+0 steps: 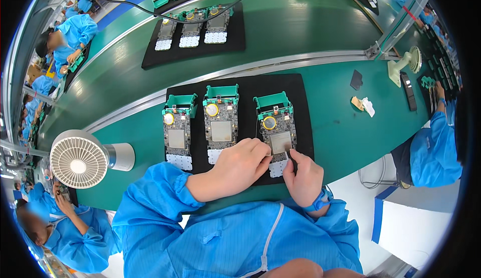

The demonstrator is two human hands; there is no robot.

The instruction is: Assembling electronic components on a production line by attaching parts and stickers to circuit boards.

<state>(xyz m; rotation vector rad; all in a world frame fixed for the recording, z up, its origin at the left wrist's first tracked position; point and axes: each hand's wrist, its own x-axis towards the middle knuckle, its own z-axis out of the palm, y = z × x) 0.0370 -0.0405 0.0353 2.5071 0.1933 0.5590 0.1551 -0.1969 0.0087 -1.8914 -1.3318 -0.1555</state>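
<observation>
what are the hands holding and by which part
The left hand is at the left side of the circuit board between them, grip unclear. The right hand seems to pinch a small dark thing; which part cannot be told.

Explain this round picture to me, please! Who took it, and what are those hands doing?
No robot here, just a person in blue sleeves. A camera on their head looks down; its wide lens bends straight edges. The left hand and right hand are at the rightmost of three circuit boards on the near black mat. The right hand seems to pinch something small; I can't tell what. Each board has a green plastic frame at its far end. A white fan stands to the left on the green table.
</observation>
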